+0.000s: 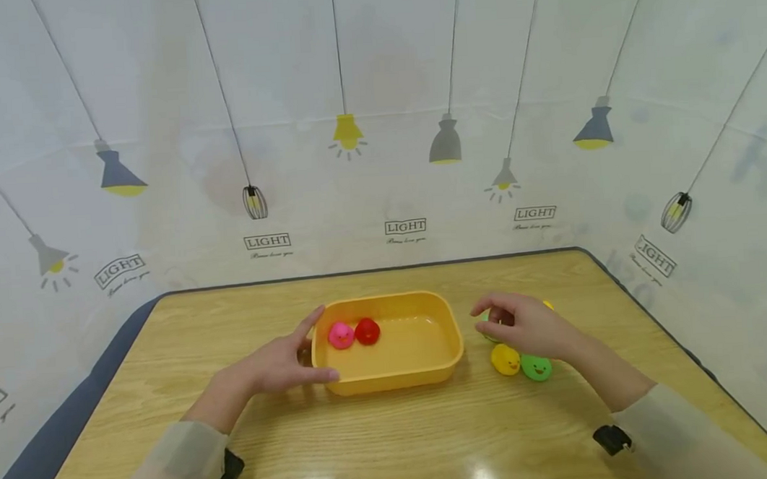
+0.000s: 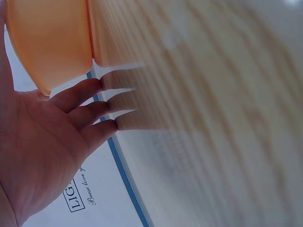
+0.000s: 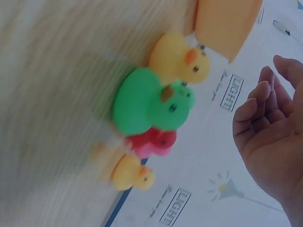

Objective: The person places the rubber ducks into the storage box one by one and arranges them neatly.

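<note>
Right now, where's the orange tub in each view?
Head: orange tub at table centre, left hand against its left end.
Left wrist: top left corner, above the fingers.
Right wrist: top edge, right of centre, beside the yellow duck.
Shared landmark: the wooden table.

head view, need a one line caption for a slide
Left hand touches a yellow tub holding two ducks; right hand hovers over more ducks.

A shallow orange tub sits on the table, holding a pink duck touching a red duck. Just right of it lie a yellow duck and a green duck.
</note>
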`<state>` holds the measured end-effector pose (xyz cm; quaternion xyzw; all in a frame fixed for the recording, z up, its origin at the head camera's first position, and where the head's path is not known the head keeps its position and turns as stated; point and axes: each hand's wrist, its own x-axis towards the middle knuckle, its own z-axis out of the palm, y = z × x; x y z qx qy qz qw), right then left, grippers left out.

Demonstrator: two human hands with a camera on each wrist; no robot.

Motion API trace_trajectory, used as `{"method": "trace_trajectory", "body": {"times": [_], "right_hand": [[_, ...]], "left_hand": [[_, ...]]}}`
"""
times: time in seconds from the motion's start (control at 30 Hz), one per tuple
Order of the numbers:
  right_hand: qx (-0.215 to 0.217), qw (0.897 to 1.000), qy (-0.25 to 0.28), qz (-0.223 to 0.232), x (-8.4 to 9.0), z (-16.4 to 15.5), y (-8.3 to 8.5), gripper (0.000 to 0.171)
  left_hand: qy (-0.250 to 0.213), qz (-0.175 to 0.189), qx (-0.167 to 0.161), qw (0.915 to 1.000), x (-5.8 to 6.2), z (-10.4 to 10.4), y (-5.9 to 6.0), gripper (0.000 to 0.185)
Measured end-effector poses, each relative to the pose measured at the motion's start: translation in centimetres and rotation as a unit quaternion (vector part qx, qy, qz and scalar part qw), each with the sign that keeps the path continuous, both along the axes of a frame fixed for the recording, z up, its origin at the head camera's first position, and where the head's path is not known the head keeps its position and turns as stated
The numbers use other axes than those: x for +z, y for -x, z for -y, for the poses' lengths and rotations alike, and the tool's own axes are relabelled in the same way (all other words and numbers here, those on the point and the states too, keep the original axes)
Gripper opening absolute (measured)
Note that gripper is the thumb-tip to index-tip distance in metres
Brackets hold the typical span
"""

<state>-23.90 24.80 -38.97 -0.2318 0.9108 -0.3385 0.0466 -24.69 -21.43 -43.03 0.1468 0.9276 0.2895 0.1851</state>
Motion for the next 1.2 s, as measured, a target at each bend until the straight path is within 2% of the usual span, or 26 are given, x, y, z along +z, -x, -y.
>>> {"method": "trace_trajectory", "body": {"times": [0.13,0.37,0.57,0.87,1.2], "right_hand": [[-0.014,1.0,0.012,0.002,-0.2,-2.3,-1.0,0.022],[-0.063,0.998,0.01,0.001,-0.8,-6.3,-2.5,0.021],[-0.08,0.997,0.01,-0.01,-1.4,-9.0,-3.1,0.019],[-0.107,0.994,-0.007,0.01,-2.7,-12.3,-2.3,0.03],[-0.121,0.992,-0.036,0.03,-3.6,-13.6,-0.6,0.039]], "left_hand": [[0.005,0.0,0.002,1.0,0.0,0.0,0.0,0.125],[0.002,-0.003,-0.001,1.0,0.0,0.0,0.0,0.125],[0.002,-0.001,0.001,1.0,0.1,0.0,-0.1,0.125],[0.0,-0.002,0.002,1.0,0.3,-0.1,-0.3,0.125],[-0.002,0.0,0.003,1.0,0.3,-0.1,-0.2,0.125]]}}
